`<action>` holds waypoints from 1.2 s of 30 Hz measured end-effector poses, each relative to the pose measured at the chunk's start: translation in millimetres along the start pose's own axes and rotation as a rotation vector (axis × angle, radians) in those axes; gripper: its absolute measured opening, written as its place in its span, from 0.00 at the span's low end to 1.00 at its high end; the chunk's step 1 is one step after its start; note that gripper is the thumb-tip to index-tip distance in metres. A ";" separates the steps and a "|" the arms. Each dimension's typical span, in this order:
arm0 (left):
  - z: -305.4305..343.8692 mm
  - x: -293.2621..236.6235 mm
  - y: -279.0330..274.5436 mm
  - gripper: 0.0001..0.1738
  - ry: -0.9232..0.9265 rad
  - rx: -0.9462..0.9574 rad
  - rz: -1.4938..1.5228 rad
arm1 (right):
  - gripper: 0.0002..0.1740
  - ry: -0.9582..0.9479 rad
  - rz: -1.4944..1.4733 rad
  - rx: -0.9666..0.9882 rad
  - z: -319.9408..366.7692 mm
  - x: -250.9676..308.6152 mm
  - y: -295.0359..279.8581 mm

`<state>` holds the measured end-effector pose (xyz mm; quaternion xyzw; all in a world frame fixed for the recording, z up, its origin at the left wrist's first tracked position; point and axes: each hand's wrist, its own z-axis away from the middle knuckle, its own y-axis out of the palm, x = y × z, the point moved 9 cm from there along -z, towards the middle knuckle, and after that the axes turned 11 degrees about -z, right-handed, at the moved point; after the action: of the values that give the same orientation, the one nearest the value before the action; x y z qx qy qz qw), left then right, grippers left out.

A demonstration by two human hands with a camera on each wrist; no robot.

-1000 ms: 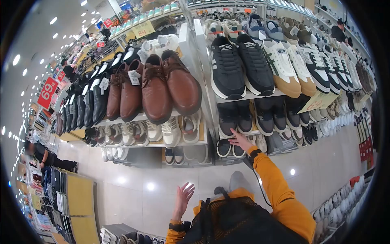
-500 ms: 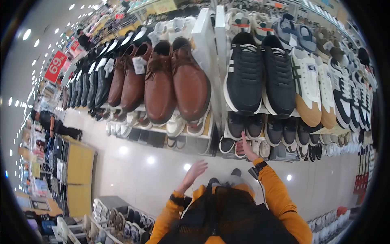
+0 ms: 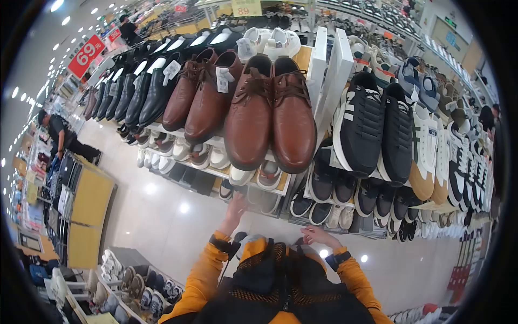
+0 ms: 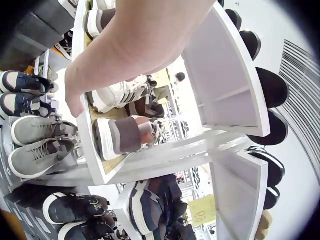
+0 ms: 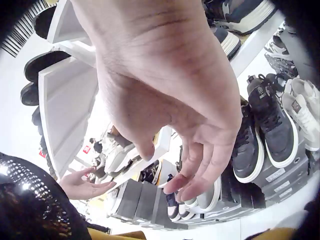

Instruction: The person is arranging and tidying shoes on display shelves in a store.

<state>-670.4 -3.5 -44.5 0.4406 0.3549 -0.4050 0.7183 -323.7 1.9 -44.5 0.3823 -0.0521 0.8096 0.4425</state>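
Observation:
The left hand (image 3: 234,211) reaches forward below the left rack, near its lower shelf; it holds nothing, and in the right wrist view this hand (image 5: 82,186) has extended fingers. In the left wrist view, the left hand (image 4: 135,47) covers part of a shelf with white sneakers (image 4: 111,95). In front of the body, the right hand (image 3: 319,236) is empty; close up, the right hand (image 5: 172,85) shows loosely bent fingers (image 5: 200,170). Brown leather shoes (image 3: 251,116) stand on the left rack's top shelf, black sneakers (image 3: 360,129) on the right rack.
Black dress shoes (image 3: 141,97) line the left rack's far end. White upright panels (image 3: 333,75) separate the racks. Another shoe display (image 3: 137,286) stands at lower left. A person in dark clothes (image 3: 59,132) is beside a yellow-sided rack (image 3: 93,197). Pale tiled floor (image 3: 167,205) lies between.
The right hand has drawn back from the right rack's lower shelves toward the body. The left hand has moved forward toward the left rack. The head view has shifted, bringing the brown shoes nearer the centre.

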 end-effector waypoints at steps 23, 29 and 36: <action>49.6 -75.9 -254.0 0.28 -0.399 0.148 -0.154 | 0.56 -0.584 -0.575 -0.296 -137.9 172.9 134.6; 65.3 -77.7 -264.2 0.28 -0.410 0.162 -0.134 | 0.40 -0.314 -1.054 -0.434 -158.3 140.7 103.5; 51.0 -59.1 -234.5 0.28 -0.445 0.313 -0.162 | 0.20 -0.469 -1.160 -0.435 -102.5 106.2 130.2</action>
<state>-897.2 -101.1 -56.0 0.4166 0.1555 -0.5978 0.6670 -514.4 38.5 -12.8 0.4162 -0.0949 0.3065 0.8508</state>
